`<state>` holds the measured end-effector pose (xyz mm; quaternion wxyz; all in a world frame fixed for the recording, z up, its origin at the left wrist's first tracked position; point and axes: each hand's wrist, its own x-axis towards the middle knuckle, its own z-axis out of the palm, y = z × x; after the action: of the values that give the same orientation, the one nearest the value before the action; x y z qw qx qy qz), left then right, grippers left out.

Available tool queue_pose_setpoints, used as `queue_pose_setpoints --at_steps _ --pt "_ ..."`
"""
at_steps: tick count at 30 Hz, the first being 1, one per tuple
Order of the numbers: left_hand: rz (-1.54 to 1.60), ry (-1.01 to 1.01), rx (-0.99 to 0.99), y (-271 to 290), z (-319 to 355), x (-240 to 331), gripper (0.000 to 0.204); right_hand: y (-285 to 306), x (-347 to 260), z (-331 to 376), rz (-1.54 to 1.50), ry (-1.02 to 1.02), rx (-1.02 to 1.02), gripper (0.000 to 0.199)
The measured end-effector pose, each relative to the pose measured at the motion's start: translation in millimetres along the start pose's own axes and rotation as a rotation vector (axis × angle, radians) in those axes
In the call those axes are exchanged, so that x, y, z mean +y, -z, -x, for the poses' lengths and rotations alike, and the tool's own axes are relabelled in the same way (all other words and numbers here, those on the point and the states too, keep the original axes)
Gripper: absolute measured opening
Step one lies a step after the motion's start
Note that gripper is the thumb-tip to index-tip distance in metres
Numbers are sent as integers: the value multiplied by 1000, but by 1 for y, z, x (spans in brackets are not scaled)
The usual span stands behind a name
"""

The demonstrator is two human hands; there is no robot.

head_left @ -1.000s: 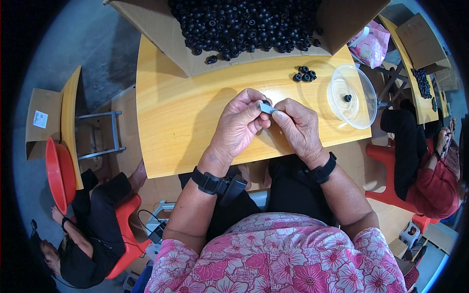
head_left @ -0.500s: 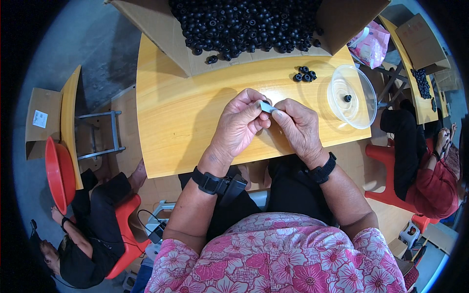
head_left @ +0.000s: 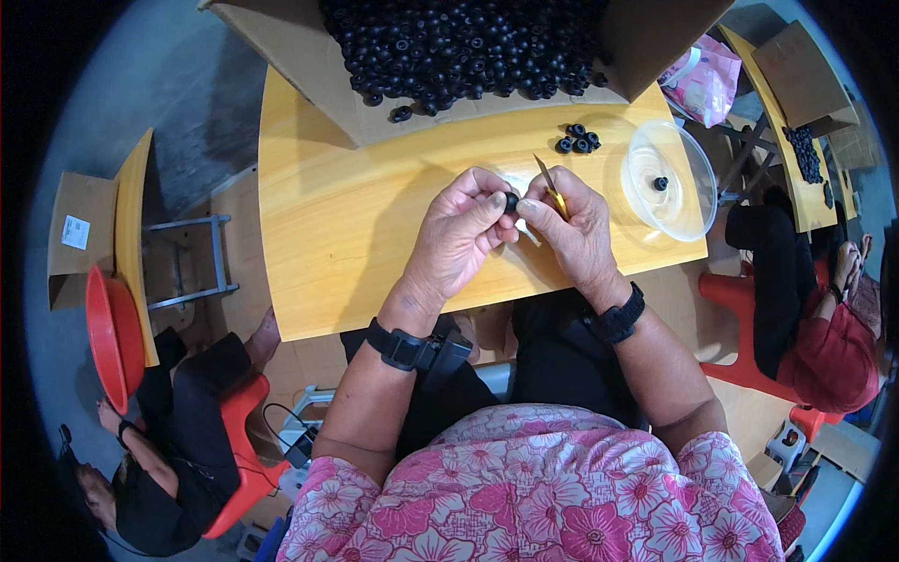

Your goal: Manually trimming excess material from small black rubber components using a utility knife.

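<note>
Yellow wood makes up the table (head_left: 356,215), and it sits in a busy work room with a grey floor. At the far edge is a big cardboard box (head_left: 309,56) full of little black rings (head_left: 468,47). A small heap of rings (head_left: 576,140) lies on the wood near a clear plastic bowl (head_left: 693,211), which has one ring (head_left: 661,184) in it.

The left hand (head_left: 459,239) is curled over, with thumb and fingers pinched on one small black ring (head_left: 511,200), held up just above the table. The right hand (head_left: 576,234) is closed around a thin yellow tool (head_left: 549,183) (it looks like a small blade, but it is too tiny to be sure). The tool's tip points up and away, not at the ring.

It looks like the ring is being cleaned or trimmed, one at a time. Bringing the tool to such a small ring would call for a steady pinch and a slow, careful touch, so fingers stay safe.

Other people sit close by: a red sleeve (head_left: 833,356) on the right, and someone in black (head_left: 178,440) on a red chair at lower left, near a red tub (head_left: 108,332).
</note>
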<state>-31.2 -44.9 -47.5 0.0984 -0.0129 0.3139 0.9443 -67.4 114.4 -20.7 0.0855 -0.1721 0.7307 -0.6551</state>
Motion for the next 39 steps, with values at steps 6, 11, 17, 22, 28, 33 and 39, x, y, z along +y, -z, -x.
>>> queue_pose_setpoints --at_steps 6,11,17,22,28,33,39 --pt "-84 16 -28 -1 -1 0 10 3 3 0 -13 -68 -17 16" --pt "-76 10 -14 -1 -1 -1 10 2 3 -1 -7 -21 -11 15" --pt "-71 10 -7 -1 -1 0 10 2 5 1 -39 -28 -13 15" --pt "-61 8 -11 0 -2 0 11 2 5 1 18 -10 -30 14" --pt "-62 9 -34 1 -2 -1 9 1 0 0 -46 -2 -9 15" --pt "-56 11 -27 -2 -2 1 8 4 5 3 -57 53 20 17" --pt "4 -4 -15 -1 -2 1 8 3 2 6 -190 -25 35 20"
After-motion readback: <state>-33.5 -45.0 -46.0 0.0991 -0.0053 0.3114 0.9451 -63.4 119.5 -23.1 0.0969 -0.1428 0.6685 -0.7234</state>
